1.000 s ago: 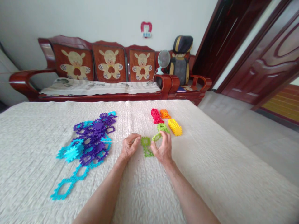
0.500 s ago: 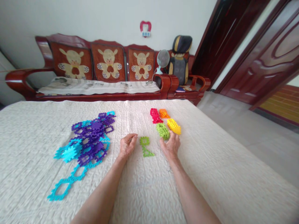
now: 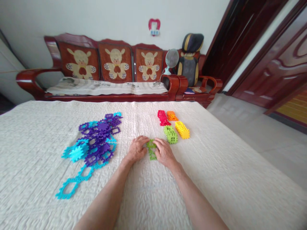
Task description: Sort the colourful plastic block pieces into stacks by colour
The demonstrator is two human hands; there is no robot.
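Light green toothed pieces (image 3: 152, 155) lie flat on the cream quilted cover, between my two hands. My left hand (image 3: 137, 149) is curled at their left side, its fingertips at the upper edge. From the right, my right hand (image 3: 164, 152) has its bent fingers on the same green pieces and covers part of them. Just beyond my right hand lies a green block stack (image 3: 171, 134). Behind it are a red stack (image 3: 163, 118) and an orange one (image 3: 172, 115), with a yellow stack (image 3: 182, 130) to the right.
A loose pile of purple pieces (image 3: 103, 127) and cyan pieces (image 3: 79, 151) spreads over the left of the quilted cover (image 3: 148, 204). Past the far edge stand a wooden sofa (image 3: 115, 98), a small fan (image 3: 172, 58) and a chair with a grey massage cushion (image 3: 188, 71).
My right hand has moved left from the green stack to the flat green pieces. My left hand has come in closer to them. The view has shifted slightly left.
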